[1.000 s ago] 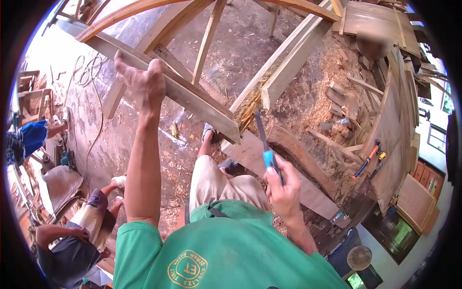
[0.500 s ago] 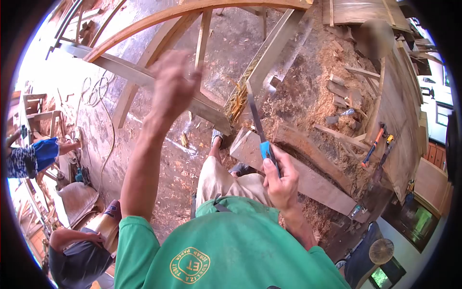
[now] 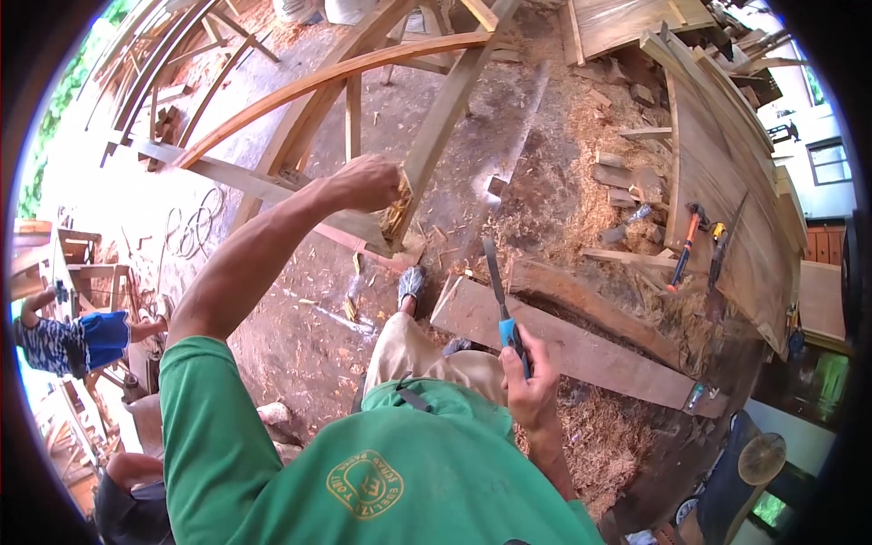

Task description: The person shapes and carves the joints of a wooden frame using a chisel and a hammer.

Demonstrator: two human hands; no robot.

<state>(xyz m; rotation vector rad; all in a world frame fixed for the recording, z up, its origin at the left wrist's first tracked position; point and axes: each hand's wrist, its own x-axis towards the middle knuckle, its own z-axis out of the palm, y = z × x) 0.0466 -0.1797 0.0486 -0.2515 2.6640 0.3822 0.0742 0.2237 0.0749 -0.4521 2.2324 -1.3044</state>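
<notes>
Your right hand (image 3: 531, 386) gripped a blue-handled blade (image 3: 510, 336), its tip pointing away from you. Your left hand (image 3: 368, 184) was curled at the frame's fibrous joint (image 3: 394, 218); its fingertips were hard to see. An orange-handled tool (image 3: 687, 247) lay to the right.

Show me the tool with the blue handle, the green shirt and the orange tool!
Blue-handled tool (image 3: 509, 334), head view, on its handle.
Green shirt (image 3: 436, 463), head view, on the plain cloth.
Orange-handled tool (image 3: 683, 255), head view, on its handle.
</notes>
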